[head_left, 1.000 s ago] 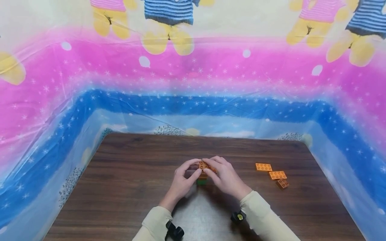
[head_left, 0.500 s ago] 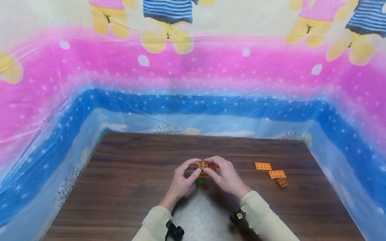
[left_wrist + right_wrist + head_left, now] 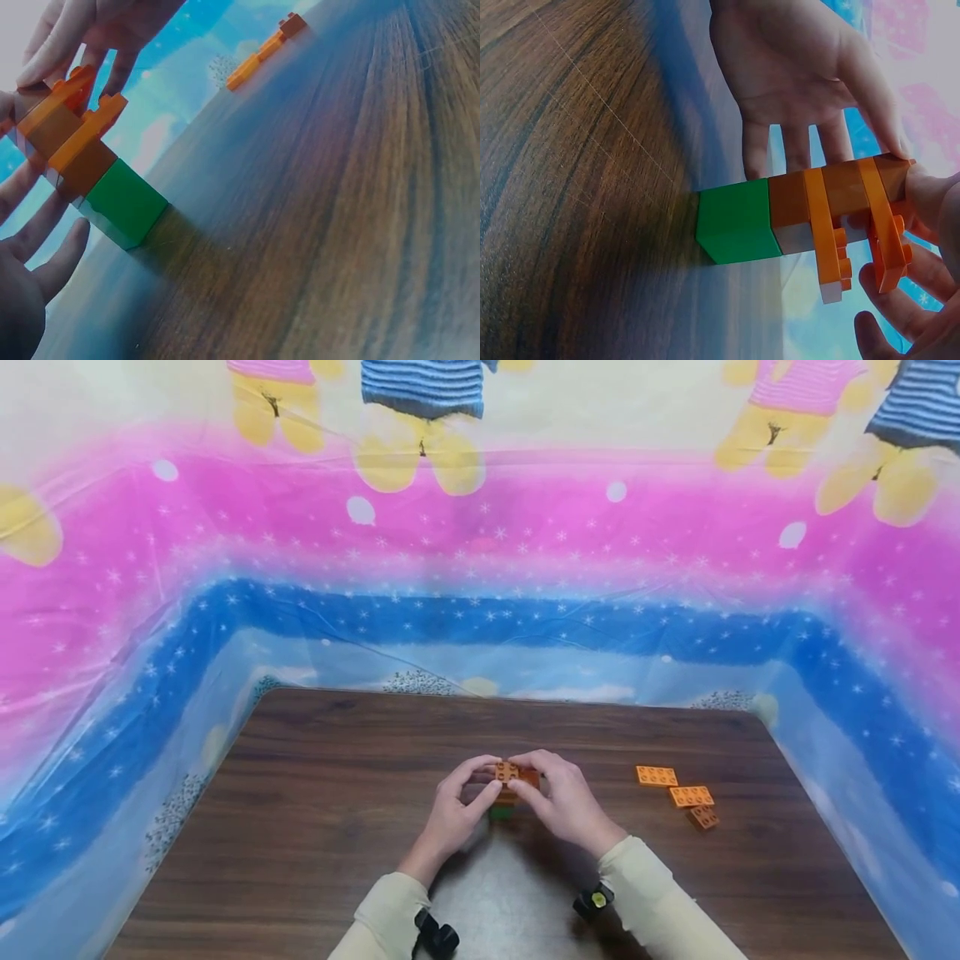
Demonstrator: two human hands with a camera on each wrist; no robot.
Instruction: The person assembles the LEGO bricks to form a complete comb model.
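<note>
A small tower of toy building bricks stands upright on the table between both hands. Its base is a green brick (image 3: 735, 221); above it brown bricks alternate with a lower orange plate (image 3: 823, 236) and an upper orange plate (image 3: 877, 225), both jutting out to the right hand's side. On top sits a studded brown brick (image 3: 506, 771). My left hand (image 3: 453, 806) holds the tower's top from the left, thumb at the near side and other fingers reaching behind. From the right, my right hand (image 3: 566, 802) pinches the same top brick, thumb in front.
On the right of the brown wooden table (image 3: 337, 777) lie two orange plates, one farther back (image 3: 656, 776) and one nearer (image 3: 692, 796), with a loose brown brick (image 3: 703, 817) beside them. A printed cloth (image 3: 465, 627) surrounds the table's back and sides.
The right hand's fingers have shifted slightly to the right on the tower's top, showing more of the top brown brick and the orange part beside it. The left hand stays in place.
</note>
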